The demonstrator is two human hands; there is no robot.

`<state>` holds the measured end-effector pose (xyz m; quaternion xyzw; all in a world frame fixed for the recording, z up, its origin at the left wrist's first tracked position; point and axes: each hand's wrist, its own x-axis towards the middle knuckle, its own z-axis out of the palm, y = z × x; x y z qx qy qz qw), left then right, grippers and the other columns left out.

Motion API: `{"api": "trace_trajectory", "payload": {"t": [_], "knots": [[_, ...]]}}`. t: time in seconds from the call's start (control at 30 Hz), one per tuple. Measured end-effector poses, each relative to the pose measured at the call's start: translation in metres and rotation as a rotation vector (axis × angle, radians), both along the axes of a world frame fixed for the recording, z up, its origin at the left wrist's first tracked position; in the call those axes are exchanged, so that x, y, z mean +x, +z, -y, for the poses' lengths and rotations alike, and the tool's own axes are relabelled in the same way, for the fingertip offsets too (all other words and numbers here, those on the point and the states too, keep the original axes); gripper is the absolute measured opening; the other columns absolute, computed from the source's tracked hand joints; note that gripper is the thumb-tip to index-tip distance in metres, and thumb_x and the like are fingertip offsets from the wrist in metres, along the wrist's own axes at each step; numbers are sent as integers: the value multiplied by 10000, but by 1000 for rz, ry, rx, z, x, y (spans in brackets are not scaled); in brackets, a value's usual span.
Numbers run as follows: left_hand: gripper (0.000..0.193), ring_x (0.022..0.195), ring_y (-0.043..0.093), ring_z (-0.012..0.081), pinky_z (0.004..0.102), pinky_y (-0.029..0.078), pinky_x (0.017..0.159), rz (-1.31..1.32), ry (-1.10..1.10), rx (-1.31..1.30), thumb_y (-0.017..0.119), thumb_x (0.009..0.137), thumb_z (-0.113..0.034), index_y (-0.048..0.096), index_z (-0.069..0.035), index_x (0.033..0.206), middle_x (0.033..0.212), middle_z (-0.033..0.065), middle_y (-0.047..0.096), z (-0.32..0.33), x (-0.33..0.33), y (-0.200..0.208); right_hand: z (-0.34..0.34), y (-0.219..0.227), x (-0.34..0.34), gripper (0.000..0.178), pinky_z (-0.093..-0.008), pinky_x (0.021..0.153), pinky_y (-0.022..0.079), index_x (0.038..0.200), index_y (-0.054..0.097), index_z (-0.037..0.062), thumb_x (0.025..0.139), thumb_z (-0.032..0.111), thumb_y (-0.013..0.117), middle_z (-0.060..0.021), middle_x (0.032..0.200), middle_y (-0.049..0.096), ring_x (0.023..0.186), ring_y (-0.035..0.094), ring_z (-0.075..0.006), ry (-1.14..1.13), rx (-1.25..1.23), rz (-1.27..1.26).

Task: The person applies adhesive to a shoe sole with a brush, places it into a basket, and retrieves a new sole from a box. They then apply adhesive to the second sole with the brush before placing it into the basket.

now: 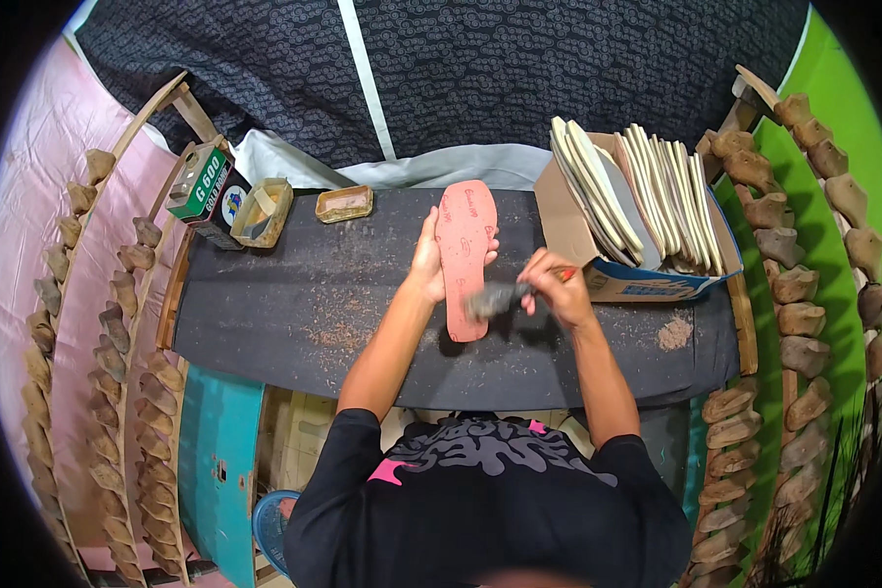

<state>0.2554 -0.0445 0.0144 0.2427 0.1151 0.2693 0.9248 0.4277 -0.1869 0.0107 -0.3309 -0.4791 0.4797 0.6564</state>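
My left hand holds a pinkish-red shoe insole above the middle of the table, thumb on one long edge and fingertips showing at the other. The insole bears dark printed marks. My right hand is closed around the handle of a brush; a bit of orange-red shows by the fingers. The brush's dark, slightly blurred bristles lie over the lower end of the insole, seemingly touching it.
Crumbs and shavings litter the dark tabletop. At the right stands a cardboard box of upright soles. A green-and-white can and two shallow trays sit back left. Racks of wooden shoe lasts flank both sides.
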Motion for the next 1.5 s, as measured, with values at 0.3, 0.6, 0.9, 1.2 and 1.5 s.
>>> {"api": "trace_trajectory", "payload": {"t": [0.3,0.6,0.9,1.2,1.5], "knots": [[752,902,625,304,426,543,804,23,-17,-45,254,917,-621,446,9,1281,1115,205,581,-5,3,-8,6,-9,12,110,-274,510,521,797,580,-39,875,32,548,-139,830,574,586,602,-178,-137,29,-89],[755,885,625,294,421,549,787,26,48,-60,247,917,-620,452,16,1270,1106,204,584,-4,1,-13,13,-16,9,143,-261,486,510,762,557,-34,877,50,540,-153,852,558,573,585,-180,-166,-53,-143],[730,899,615,290,407,545,793,-47,95,-22,298,910,-610,427,-8,1303,1128,196,569,1,-5,-26,-7,-26,-19,129,-271,468,495,789,559,-34,889,44,537,-150,840,582,566,590,-179,-180,-22,-234],[732,883,619,279,398,547,773,-72,172,-9,307,907,-615,434,-4,1290,1092,186,583,-9,-44,-28,-21,-30,-48,152,-253,425,469,747,561,-28,869,62,545,-149,797,568,511,556,-170,53,-137,-9],[751,856,632,278,406,552,735,-45,260,-64,263,901,-641,487,-3,1230,1038,177,609,-31,-105,-32,-48,-17,-102,149,-256,465,499,748,591,-33,859,65,582,-127,807,608,544,587,-147,195,-241,147]]}}
